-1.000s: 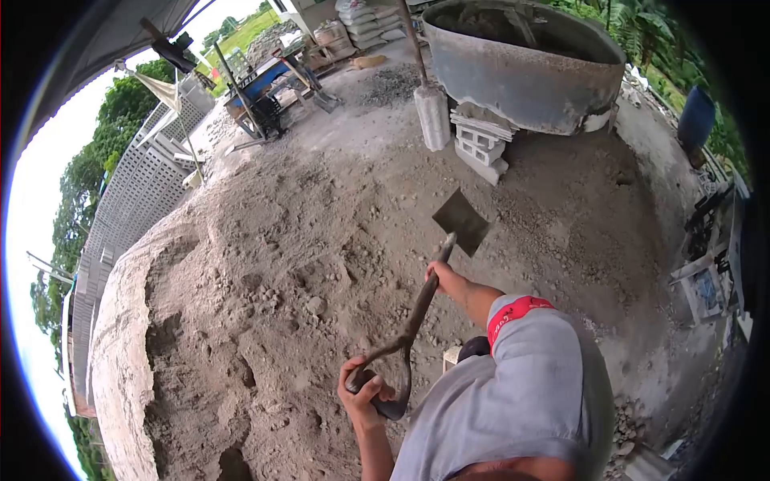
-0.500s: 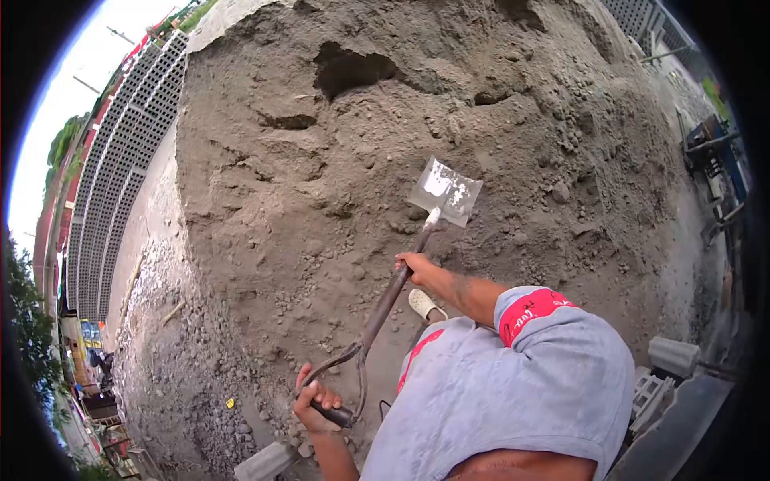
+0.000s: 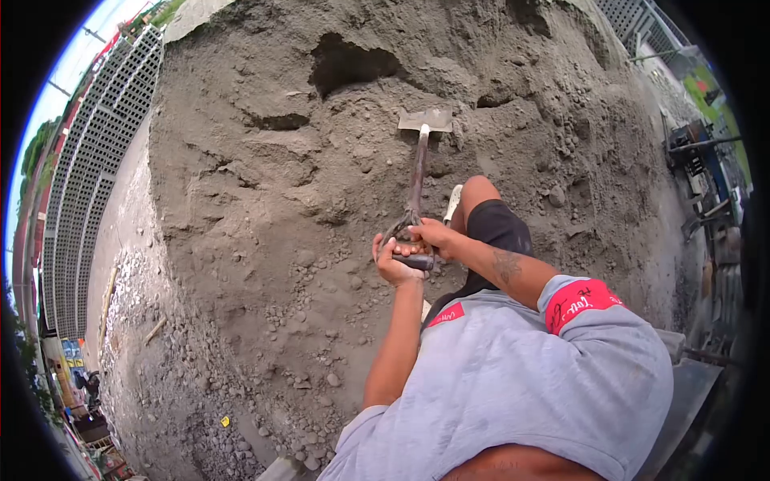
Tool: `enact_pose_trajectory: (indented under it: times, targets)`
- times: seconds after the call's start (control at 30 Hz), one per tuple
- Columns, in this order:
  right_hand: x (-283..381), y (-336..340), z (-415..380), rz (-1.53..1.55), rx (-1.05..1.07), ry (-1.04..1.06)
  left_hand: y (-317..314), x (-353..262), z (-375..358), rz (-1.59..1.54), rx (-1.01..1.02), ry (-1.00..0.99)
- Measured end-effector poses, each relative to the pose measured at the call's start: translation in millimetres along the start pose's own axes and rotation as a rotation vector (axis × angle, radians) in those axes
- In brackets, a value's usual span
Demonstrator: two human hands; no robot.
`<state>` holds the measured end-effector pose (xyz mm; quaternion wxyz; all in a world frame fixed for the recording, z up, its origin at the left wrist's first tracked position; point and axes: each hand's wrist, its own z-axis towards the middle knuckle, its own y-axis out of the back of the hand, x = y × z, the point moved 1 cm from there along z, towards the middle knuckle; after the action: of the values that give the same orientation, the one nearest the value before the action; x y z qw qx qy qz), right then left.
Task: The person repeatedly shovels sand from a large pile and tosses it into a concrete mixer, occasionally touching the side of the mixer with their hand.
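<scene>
A shovel (image 3: 418, 172) reaches away from me, its metal blade (image 3: 433, 120) against the face of a grey sand and gravel pile (image 3: 265, 184). My left hand (image 3: 396, 260) is wrapped round the dark grip of the shovel's D-shaped handle. Close beside it, my right hand (image 3: 434, 233) grasps the fork where the handle meets the shaft. The blade's lower edge is partly hidden in the loose material. One bent knee (image 3: 481, 192) is forward, just right of the shaft, with a light-coloured shoe (image 3: 454, 204) by it.
Stacked hollow concrete blocks (image 3: 96, 160) line the left side. Loose gravel (image 3: 184, 385) with a small yellow scrap (image 3: 225, 421) spreads at lower left. Machinery (image 3: 706, 176) stands at the right edge, and a grey metal sheet (image 3: 682, 409) lies at lower right. A hollow opens in the pile above the blade.
The shovel has swung upright in view and its blade has moved forward into the pile. My right hand has slid from mid-shaft to near the handle; a knee has come forward.
</scene>
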<state>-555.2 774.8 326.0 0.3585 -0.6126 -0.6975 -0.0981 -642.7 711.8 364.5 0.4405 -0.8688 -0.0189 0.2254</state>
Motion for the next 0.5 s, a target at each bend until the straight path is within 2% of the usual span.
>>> enact_pose_trajectory:
  times: [0.1,0.17,0.23,0.27,0.3,0.33,0.37,0.43,0.47,0.5]
  targets:
    - [31,-14,-22,0.199,-0.124,0.019,-45,-16,-15,0.011,-0.019,0.022]
    - [60,-18,-33,0.197,-0.091,0.046,-73,-24,-14,-0.038,-0.034,0.112]
    - [84,-13,-6,0.237,-0.062,0.057,-93,-3,37,-0.029,0.059,0.052]
    - [99,8,35,0.225,-0.073,0.085,-96,8,58,-0.010,0.112,-0.002]
    - [121,-5,39,0.251,-0.031,0.162,-91,3,77,-0.026,0.140,0.007]
    - [128,-15,52,0.189,-0.055,0.088,-104,-5,98,-0.064,0.215,0.021]
    - [121,-23,78,0.179,-0.042,0.117,-109,-12,99,-0.077,0.228,0.023]
    - [59,-37,84,0.125,-0.101,0.148,-79,-39,86,0.102,0.045,0.014]
    - [55,-35,80,0.053,-0.180,0.240,-44,-33,100,0.101,0.060,0.053]
    - [34,-33,72,-0.034,-0.150,0.263,-22,-31,99,0.110,0.056,0.056]
